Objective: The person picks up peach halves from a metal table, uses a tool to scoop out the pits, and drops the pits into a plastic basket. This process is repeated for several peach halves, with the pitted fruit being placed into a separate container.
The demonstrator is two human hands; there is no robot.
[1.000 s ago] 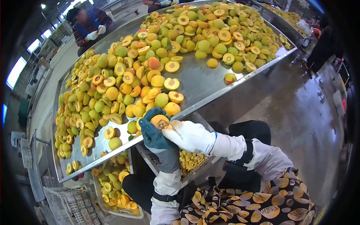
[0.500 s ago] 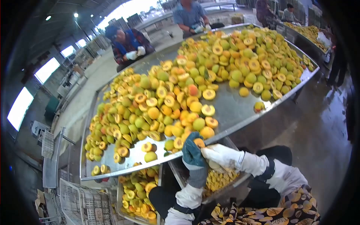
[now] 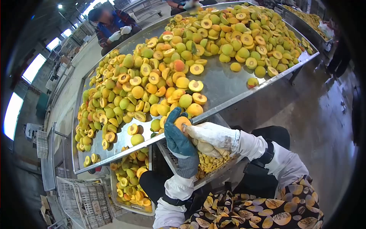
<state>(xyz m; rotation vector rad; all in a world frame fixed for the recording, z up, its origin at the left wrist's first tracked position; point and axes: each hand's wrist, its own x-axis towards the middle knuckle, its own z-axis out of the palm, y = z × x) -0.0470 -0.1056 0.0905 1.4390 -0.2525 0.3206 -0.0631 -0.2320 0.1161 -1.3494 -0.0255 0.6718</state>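
My left hand (image 3: 178, 135), in a dark green coated glove, grips a yellow peach half (image 3: 183, 123) with its cut face turned toward my other hand. In a white glove, my right hand (image 3: 212, 137) is closed, its fingertips against the cut face near the pit hollow. Whatever those fingers hold is hidden. Both hands are just over the near rim of a metal table (image 3: 228, 102), beside heaped halved peaches (image 3: 126, 91). Below my right hand, a crate (image 3: 198, 186) holds small yellow pieces, too small to name for sure.
A second crate (image 3: 151, 198) of peach halves stands at lower left, beside an upright white plastic crate (image 3: 84, 202). Across the table a person in gloves (image 3: 114, 28) sits at the far edge, and another person's gloved hand (image 3: 191, 4) shows at the top.
The view has tilted down, so the table sits higher in it. My left hand has opened out around the peach half, whose cut face now shows more; my right fingertips remain at it.
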